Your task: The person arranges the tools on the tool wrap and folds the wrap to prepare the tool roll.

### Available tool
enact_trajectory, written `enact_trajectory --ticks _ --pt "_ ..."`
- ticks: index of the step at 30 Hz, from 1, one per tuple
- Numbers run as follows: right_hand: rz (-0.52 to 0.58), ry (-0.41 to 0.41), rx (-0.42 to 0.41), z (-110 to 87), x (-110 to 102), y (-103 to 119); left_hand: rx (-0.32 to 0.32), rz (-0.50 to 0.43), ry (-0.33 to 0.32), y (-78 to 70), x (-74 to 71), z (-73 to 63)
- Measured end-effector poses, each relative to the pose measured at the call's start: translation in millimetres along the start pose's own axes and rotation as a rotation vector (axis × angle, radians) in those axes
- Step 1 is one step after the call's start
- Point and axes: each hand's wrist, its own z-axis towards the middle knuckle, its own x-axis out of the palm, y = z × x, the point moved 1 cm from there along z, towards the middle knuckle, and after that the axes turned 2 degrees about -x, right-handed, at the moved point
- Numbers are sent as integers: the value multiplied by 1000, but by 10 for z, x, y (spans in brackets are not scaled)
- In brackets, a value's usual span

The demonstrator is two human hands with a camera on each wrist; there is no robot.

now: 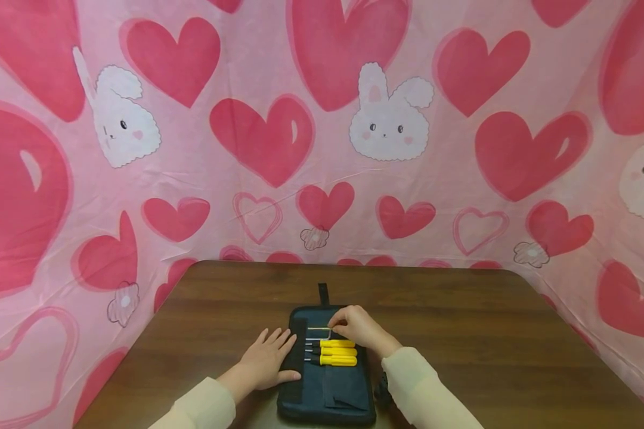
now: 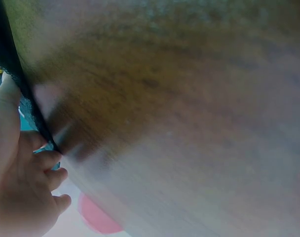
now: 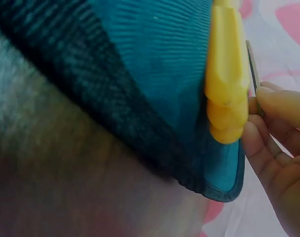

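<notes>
An unfolded dark fabric tool pouch (image 1: 311, 393) lies on the table, with yellow-handled screwdrivers (image 1: 338, 352) side by side in it. My right hand (image 1: 356, 328) is over the pouch's far right part and pinches a slim metal rod (image 1: 318, 328) between thumb and fingers. The same rod (image 3: 253, 64) stands out of my fingertips in the right wrist view, past the yellow handles (image 3: 224, 64). Just below it in the head view lies a bent metal rod (image 1: 316, 339). My left hand (image 1: 265, 360) rests with spread, straight fingers on the pouch's left edge.
The brown wooden table (image 1: 236, 298) has a rounded far edge, backed by a pink heart-patterned cloth (image 1: 257, 71). A black strap (image 1: 323, 294) sticks out from the pouch's far end. A small black object (image 1: 381, 388) sits by the right sleeve (image 1: 421, 381).
</notes>
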Motion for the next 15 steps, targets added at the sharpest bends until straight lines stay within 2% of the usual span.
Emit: enact_trajectory --ticks 8,11,15 --pt "-51 31 52 25 101 2 1 -15 2 -3 -23 0" --pt "-77 41 50 27 107 36 2 -25 3 1 -27 2" --pt "-160 68 3 59 85 120 1 -22 3 0 -30 -8"
